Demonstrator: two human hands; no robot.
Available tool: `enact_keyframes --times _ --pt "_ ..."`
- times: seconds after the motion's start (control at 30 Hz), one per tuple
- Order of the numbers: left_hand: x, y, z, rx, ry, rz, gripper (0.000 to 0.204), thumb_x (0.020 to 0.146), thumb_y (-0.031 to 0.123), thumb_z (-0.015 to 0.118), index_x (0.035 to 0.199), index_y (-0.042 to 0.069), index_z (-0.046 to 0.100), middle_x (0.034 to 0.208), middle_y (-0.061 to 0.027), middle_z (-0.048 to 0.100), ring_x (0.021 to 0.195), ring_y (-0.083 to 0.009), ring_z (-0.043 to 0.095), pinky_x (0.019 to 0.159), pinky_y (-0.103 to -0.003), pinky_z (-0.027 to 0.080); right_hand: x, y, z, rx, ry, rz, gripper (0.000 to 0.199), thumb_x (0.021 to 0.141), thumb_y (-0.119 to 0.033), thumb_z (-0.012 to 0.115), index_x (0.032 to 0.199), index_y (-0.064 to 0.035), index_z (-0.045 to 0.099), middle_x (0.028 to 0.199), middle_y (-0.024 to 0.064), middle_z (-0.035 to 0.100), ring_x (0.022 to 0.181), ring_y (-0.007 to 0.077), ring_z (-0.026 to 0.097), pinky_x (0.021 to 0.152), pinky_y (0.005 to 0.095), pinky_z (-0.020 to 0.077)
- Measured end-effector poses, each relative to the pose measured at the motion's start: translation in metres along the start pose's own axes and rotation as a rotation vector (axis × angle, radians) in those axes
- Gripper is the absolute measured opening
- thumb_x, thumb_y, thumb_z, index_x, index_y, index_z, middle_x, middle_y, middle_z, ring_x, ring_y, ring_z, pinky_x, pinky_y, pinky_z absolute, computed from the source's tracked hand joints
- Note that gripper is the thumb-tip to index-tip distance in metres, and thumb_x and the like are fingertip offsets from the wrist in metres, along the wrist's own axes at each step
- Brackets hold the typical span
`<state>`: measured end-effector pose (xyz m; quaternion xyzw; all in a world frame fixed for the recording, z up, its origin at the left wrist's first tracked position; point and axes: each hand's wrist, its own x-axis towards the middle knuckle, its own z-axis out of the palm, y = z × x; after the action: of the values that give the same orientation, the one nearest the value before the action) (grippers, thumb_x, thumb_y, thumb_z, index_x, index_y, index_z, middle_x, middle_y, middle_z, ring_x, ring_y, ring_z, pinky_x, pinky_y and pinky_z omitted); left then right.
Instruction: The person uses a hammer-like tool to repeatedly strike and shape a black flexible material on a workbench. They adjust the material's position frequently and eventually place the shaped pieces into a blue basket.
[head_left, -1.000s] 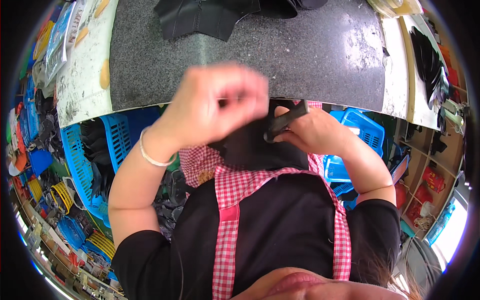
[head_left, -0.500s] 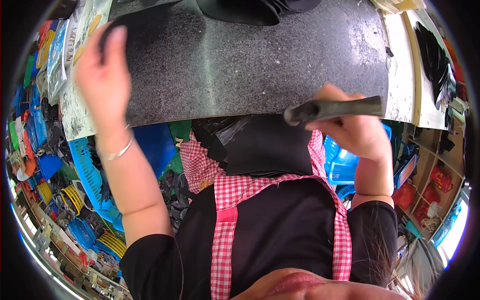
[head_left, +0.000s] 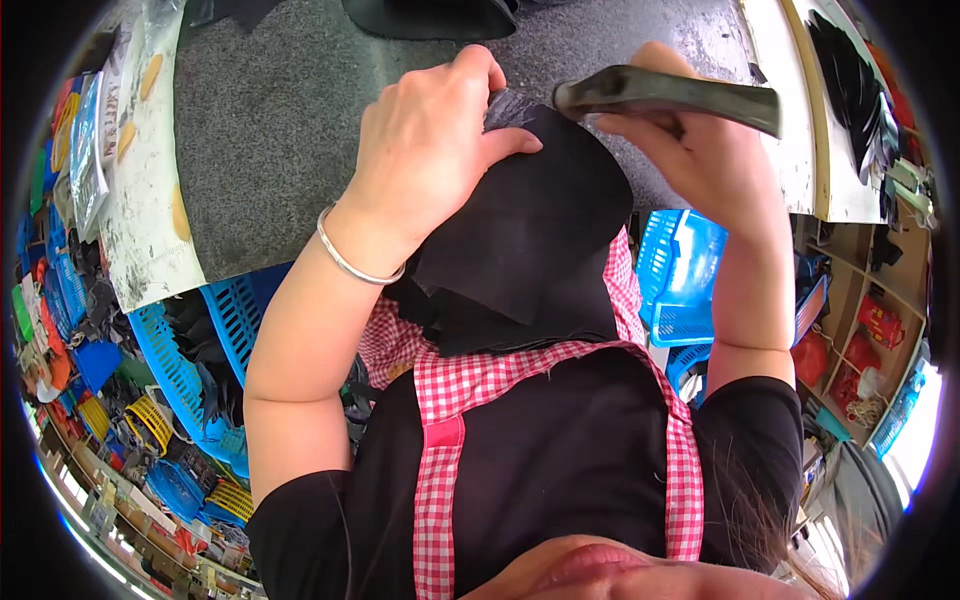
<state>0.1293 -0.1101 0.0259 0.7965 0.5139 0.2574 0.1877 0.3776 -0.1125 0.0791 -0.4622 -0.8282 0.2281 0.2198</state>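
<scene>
L hand (head_left: 425,145) at upper edge of blk sheet (head_left: 545,200): thumb laid on top, other fingers bent inward; can't tell if they pinch it. R hand (head_left: 715,165) has fingers closed round a dk hammer (head_left: 700,92), round face pointing L, just beside sheet's top edge; handle mostly hidden by hand. Sheet runs from near edge of gray counter (head_left: 270,170) down to person's lap, over more blk pcs (head_left: 570,325) stacked on red/wht checked apron (head_left: 440,385).

Containers: blue basket (head_left: 165,345) under counter, L side, holds blk cut pcs (head_left: 205,345), overlapping. Lt blue basket (head_left: 660,265) on R, between apron and R forearm; contents unclear, glare inside. Yel basket (head_left: 150,425) far L among blue ones; contents too small to tell. Wooden shelf (head_left: 845,245) far R, compartments w/ red bags (head_left: 875,322) and a pale cord bundle (head_left: 862,410).

Counter extras: blk pcs at far edge (head_left: 430,18), well apart from hands; fanned blk strips (head_left: 850,95) on wht part, R end; yel oval pcs (head_left: 180,212) along wht strip, L end; clear plastic pkg (head_left: 90,180) beyond those, outer L.
</scene>
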Motion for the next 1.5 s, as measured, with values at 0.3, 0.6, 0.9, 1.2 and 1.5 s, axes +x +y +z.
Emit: enact_keyframes --times 0.3,0.6,0.9,1.2,1.5 --pt "-0.018 -0.002 0.003 -0.152 0.103 0.043 0.033 0.076 0.012 0.091 0.103 0.003 0.074 0.084 -0.0098 0.068 0.073 -0.0257 0.068 0.068 -0.036 0.057 0.019 -0.005 0.025 -0.241 -0.103 -0.039 0.025 0.098 -0.024 0.076 0.11 -0.0071 0.063 0.084 0.0159 0.068 0.082 0.0408 0.067 0.067 0.0454 0.0529" --pt "-0.025 -0.01 0.014 -0.046 0.224 0.279 0.022 0.081 -0.002 0.081 0.102 0.002 0.077 0.087 -0.0077 0.067 0.078 -0.0265 0.066 0.071 -0.036 0.056 0.028 0.002 0.019 -0.202 -0.076 -0.169 0.027 0.098 -0.022 0.076 0.116 -0.0062 0.064 0.085 0.0148 0.07 0.08 0.0369 0.07 0.066 0.042 0.0532" --pt "-0.025 -0.018 -0.005 -0.101 0.118 0.272 0.018 0.082 0.001 0.08 0.1 0.003 0.077 0.089 -0.0066 0.068 0.081 -0.0254 0.067 0.072 -0.038 0.056 0.038 -0.005 0.021 -0.323 -0.135 -0.162 0.028 0.095 -0.026 0.074 0.109 -0.0046 0.065 0.087 0.0165 0.072 0.079 0.0368 0.072 0.067 0.0464 0.0576" --pt "-0.033 -0.038 -0.03 -0.073 0.007 0.311 0.013 0.082 0.004 0.081 0.094 0.004 0.077 0.09 -0.0071 0.07 0.083 -0.0275 0.069 0.073 -0.038 0.056 0.037 -0.016 0.035 -0.22 -0.112 -0.206 0.021 0.096 -0.023 0.076 0.109 -0.0097 0.064 0.08 0.0132 0.064 0.074 0.0351 0.067 0.062 0.0416 0.052" --pt "-0.053 -0.049 -0.042 0.006 0.046 0.323 0.012 0.08 0.004 0.081 0.091 0.004 0.076 0.088 -0.0051 0.069 0.082 -0.0257 0.068 0.072 -0.037 0.057 0.041 -0.042 0.057 -0.316 -0.093 -0.303 0.031 0.095 -0.03 0.074 0.113 -0.007 0.064 0.064 0.009 0.063 0.06 0.0311 0.07 0.053 0.0425 0.0542"
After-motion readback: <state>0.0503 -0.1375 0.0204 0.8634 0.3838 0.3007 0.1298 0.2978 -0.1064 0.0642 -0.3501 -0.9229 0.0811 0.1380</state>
